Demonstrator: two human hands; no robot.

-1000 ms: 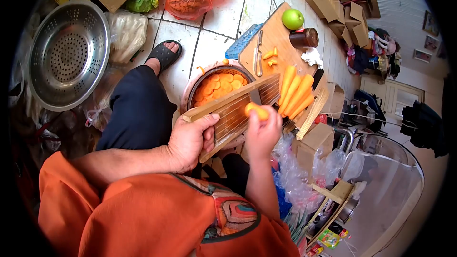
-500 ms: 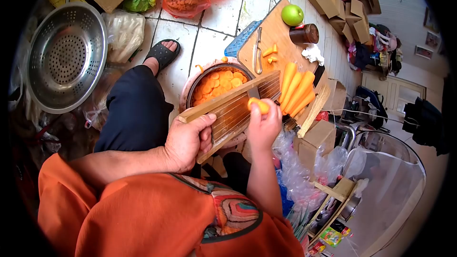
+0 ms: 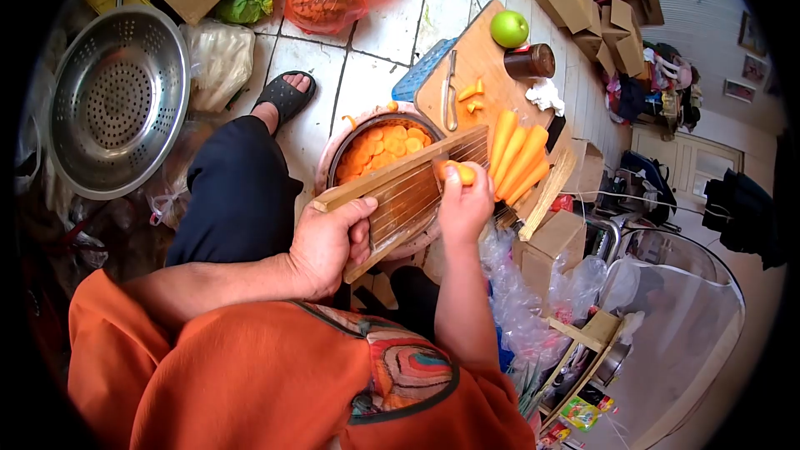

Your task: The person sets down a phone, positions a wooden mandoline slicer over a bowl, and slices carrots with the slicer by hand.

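Across a round bowl (image 3: 327,168) of thin, coin-shaped carrot slices (image 3: 382,149) slants a worn wooden slicer (image 3: 406,207) with a grooved face, its near-left end clamped between the left hand's (image 3: 328,247) thumb and fingers. The right hand (image 3: 467,207) pinches a smooth, stubby carrot piece (image 3: 461,173) at the slicer's face, left of long, tapering peeled carrots (image 3: 518,156) on the flat wooden board (image 3: 486,69).

Left hand (image 3: 323,246) grips one end of the wooden slicer (image 3: 400,210); right hand (image 3: 467,207) holds a carrot piece (image 3: 465,173) against it. Carrot slices (image 3: 383,147) lie in the bowl (image 3: 334,160).
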